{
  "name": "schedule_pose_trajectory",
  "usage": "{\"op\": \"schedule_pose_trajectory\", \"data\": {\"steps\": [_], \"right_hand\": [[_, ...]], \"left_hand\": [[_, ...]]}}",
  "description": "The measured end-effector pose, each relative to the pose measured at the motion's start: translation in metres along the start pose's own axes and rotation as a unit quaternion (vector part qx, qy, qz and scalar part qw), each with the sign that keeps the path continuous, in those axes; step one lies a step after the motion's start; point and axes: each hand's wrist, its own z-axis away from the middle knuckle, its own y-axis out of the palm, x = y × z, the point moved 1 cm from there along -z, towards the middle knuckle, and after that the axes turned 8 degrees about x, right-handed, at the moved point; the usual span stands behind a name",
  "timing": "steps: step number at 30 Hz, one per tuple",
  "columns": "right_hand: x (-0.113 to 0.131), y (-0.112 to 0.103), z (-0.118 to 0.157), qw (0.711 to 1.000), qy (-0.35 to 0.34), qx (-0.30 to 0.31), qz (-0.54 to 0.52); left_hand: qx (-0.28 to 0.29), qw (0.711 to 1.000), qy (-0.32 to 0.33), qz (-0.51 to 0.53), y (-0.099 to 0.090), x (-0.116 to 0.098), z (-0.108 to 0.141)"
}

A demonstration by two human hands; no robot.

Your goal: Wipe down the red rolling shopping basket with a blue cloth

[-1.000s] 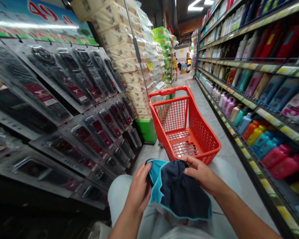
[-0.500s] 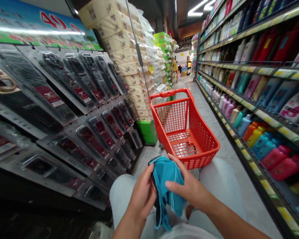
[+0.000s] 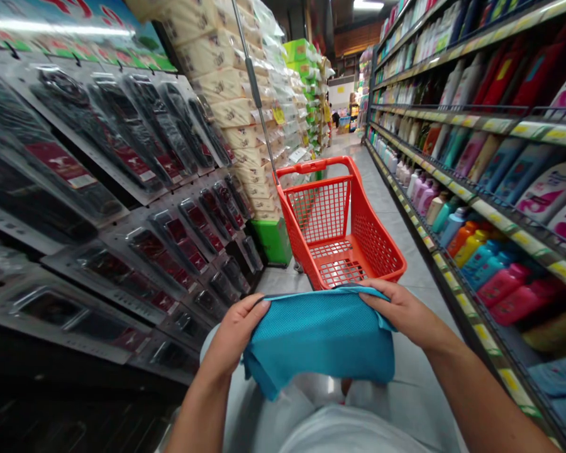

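A teal-blue mesh cloth (image 3: 321, 340) is stretched wide across my lap, its far edge pulled taut and its lower corner sagging. My left hand (image 3: 233, 333) grips the cloth's left end, with fingers curled over the top edge. My right hand (image 3: 399, 311) pinches the right end between thumb and fingers. Both hands are just in front of a red plastic shopping cart (image 3: 311, 167), and neither touches it. My light trousers and pale top show below the cloth.
The cart stands on a tiled aisle floor (image 3: 396, 233). Hanging packaged goods (image 3: 122, 145) line the left side, beyond stacked tissue packs (image 3: 226, 107). Shelves of bottled toiletries (image 3: 481, 157) line the right. A thin metal pole (image 3: 252, 82) rises from the cart.
The cloth has gone from a crumpled bunch to spread flat, its blue side facing up. My hands have moved apart, and the view has tilted slightly.
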Motion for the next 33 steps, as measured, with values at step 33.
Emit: {"op": "schedule_pose_trajectory", "data": {"steps": [33], "right_hand": [[0.042, -0.012, -0.054, 0.979, -0.057, 0.198, 0.003]], "left_hand": [[0.396, 0.905, -0.053, -0.144, 0.028, 0.003, -0.007]]}}
